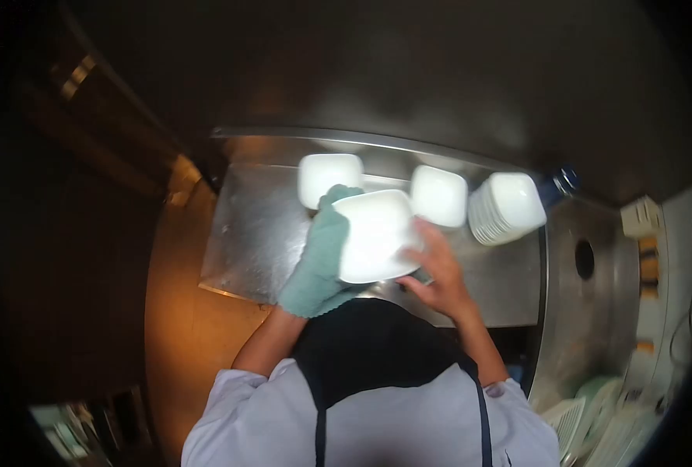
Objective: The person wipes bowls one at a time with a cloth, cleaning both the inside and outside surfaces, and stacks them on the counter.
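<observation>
In the middle of the head view I hold a white squarish bowl over the metal counter, its inside tilted up toward me. A green cloth with a scalloped edge covers my left hand, which grips the bowl's left side through it; the fingers are hidden. My right hand is closed at the bowl's right edge, bare, its fingers blurred at the rim and its thumb below. Behind the held bowl, one white bowl stands at the left and another bowl or stack at the right.
A leaning stack of white bowls stands at the counter's right, with a dark blue object behind it. The steel counter ends at a raised back edge. Farther right is a metal sink area with a dark round hole.
</observation>
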`<state>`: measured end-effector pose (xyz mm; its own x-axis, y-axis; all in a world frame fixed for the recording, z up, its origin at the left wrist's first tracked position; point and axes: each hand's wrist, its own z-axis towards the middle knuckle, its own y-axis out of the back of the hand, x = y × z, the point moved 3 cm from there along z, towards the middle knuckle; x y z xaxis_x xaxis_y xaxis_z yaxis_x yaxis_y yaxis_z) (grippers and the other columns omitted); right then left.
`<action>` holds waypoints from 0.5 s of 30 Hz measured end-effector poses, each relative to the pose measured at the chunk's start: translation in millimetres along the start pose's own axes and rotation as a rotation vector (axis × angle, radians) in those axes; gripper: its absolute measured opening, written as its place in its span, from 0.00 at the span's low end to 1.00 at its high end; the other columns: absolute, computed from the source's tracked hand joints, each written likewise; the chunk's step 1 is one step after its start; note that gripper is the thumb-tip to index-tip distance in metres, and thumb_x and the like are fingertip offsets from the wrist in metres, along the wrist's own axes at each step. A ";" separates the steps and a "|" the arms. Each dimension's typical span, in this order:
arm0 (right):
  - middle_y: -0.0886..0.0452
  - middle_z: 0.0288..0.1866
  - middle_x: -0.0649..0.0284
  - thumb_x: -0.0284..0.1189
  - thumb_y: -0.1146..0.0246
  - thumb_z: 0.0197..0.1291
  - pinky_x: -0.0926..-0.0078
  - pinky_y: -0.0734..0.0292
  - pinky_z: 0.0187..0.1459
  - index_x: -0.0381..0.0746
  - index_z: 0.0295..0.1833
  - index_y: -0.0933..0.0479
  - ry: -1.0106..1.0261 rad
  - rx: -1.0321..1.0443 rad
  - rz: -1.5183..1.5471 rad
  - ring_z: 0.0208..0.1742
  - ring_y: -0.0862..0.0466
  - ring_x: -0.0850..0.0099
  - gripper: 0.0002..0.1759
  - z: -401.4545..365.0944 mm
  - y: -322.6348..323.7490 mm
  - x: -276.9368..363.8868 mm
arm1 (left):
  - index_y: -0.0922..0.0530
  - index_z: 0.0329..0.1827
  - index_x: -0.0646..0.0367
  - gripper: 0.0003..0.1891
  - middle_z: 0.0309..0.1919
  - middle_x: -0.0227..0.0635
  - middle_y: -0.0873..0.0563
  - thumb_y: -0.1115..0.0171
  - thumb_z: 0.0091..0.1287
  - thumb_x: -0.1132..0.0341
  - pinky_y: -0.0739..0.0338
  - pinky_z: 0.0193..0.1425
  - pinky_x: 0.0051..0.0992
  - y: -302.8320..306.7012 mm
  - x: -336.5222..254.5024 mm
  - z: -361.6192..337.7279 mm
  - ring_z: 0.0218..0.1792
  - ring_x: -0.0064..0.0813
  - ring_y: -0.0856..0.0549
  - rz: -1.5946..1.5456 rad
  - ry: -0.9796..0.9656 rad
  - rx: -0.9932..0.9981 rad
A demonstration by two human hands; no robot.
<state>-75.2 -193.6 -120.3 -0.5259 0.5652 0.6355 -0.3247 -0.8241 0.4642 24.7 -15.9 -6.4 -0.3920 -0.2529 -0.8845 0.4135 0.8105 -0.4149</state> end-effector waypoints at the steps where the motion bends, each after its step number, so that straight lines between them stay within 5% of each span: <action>1: 0.34 0.86 0.49 0.31 0.14 0.44 0.56 0.36 0.82 0.45 0.80 0.28 -0.180 -0.068 0.103 0.86 0.34 0.53 0.53 2.1 13.9 -7.6 | 0.32 0.79 0.55 0.30 0.67 0.38 0.19 0.38 0.79 0.52 0.20 0.71 0.34 -15.4 0.3 -0.7 0.65 0.33 0.15 0.051 -0.075 -0.011; 2: 0.30 0.83 0.48 0.31 0.15 0.47 0.56 0.34 0.81 0.41 0.79 0.27 -0.297 -0.115 0.242 0.84 0.31 0.53 0.50 3.6 21.8 -18.5 | 0.30 0.78 0.56 0.26 0.65 0.36 0.17 0.42 0.82 0.55 0.18 0.67 0.31 -31.1 1.0 -1.9 0.63 0.30 0.15 0.102 -0.150 -0.026; 3: 0.26 0.80 0.47 0.30 0.17 0.49 0.56 0.33 0.80 0.38 0.77 0.26 -0.381 0.022 0.081 0.82 0.28 0.53 0.47 13.2 119.8 -46.3 | 0.29 0.76 0.57 0.24 0.65 0.36 0.18 0.42 0.82 0.57 0.18 0.68 0.32 -72.0 53.2 30.0 0.63 0.31 0.15 -0.037 -0.408 0.045; 5: 0.22 0.76 0.46 0.33 0.17 0.53 0.56 0.32 0.79 0.33 0.77 0.27 -0.558 0.292 0.288 0.77 0.23 0.54 0.46 -26.1 79.5 -99.0 | 0.27 0.75 0.58 0.23 0.65 0.36 0.18 0.43 0.82 0.58 0.19 0.70 0.33 -61.8 45.0 22.6 0.63 0.32 0.15 0.268 -0.643 0.010; 9: 0.15 0.67 0.50 0.36 0.18 0.57 0.61 0.27 0.72 0.31 0.70 0.21 -0.617 0.654 0.192 0.68 0.17 0.58 0.38 -25.0 -3.6 -112.0 | 0.27 0.74 0.58 0.23 0.65 0.37 0.18 0.43 0.82 0.57 0.19 0.70 0.34 -44.9 41.7 -4.3 0.63 0.32 0.16 0.158 -0.574 -0.052; 13: 0.14 0.61 0.57 0.29 0.18 0.52 0.65 0.24 0.66 0.33 0.65 0.20 -0.876 0.733 0.333 0.61 0.16 0.68 0.34 -34.4 73.4 -115.7 | 0.27 0.74 0.58 0.23 0.64 0.37 0.18 0.43 0.82 0.56 0.20 0.70 0.35 29.6 23.6 -37.9 0.63 0.33 0.16 -0.271 -0.531 -0.223; 15: 0.15 0.62 0.58 0.31 0.18 0.49 0.65 0.24 0.67 0.32 0.68 0.22 -0.816 0.490 0.386 0.61 0.16 0.69 0.39 -25.6 112.4 -111.7 | 0.27 0.74 0.58 0.23 0.64 0.37 0.18 0.43 0.82 0.56 0.20 0.70 0.36 57.7 20.7 -57.2 0.63 0.33 0.16 -0.426 -0.541 -0.298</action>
<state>-73.0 -350.3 -154.9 0.2277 0.2689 0.9359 0.2062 -0.9526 0.2236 -6.6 55.9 -36.5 0.0225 -0.7388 -0.6736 0.0462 0.6738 -0.7375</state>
